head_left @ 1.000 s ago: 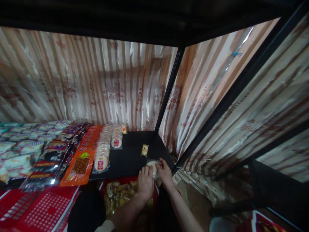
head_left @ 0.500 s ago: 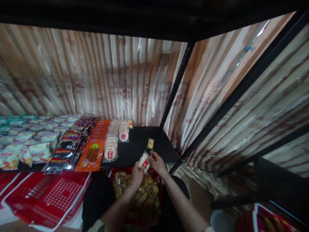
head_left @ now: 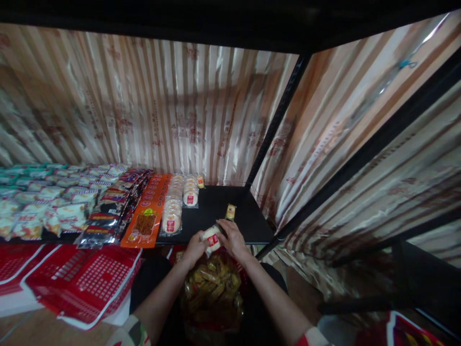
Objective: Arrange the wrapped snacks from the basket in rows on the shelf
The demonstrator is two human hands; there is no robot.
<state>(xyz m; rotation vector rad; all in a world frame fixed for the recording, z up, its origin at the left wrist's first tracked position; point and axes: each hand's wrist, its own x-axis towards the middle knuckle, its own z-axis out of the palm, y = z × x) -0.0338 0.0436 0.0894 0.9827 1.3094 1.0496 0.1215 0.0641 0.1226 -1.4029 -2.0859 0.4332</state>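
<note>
Both my hands hold one round white cake packet with a red label (head_left: 211, 238) at the front edge of the black shelf (head_left: 248, 226). My left hand (head_left: 194, 247) grips its lower left side, fingers curled. My right hand (head_left: 232, 238) closes over its right side. Below my hands sits a bag of yellow-wrapped snacks (head_left: 212, 286). A small yellow packet (head_left: 230, 211) lies alone on the shelf just beyond my right hand.
Rows of round cake packets (head_left: 172, 211), an orange packet (head_left: 146, 226), dark packets (head_left: 104, 218) and pale packets (head_left: 39, 202) fill the shelf's left part. Red baskets (head_left: 82, 283) lie lower left. A striped curtain (head_left: 162, 105) backs the shelf; a black upright post (head_left: 277, 120) stands right.
My hands lifted the round packet off the shelf's right front and brought it left and toward me, turning its red label into view. The camera has tilted and shifted, showing more floor.
</note>
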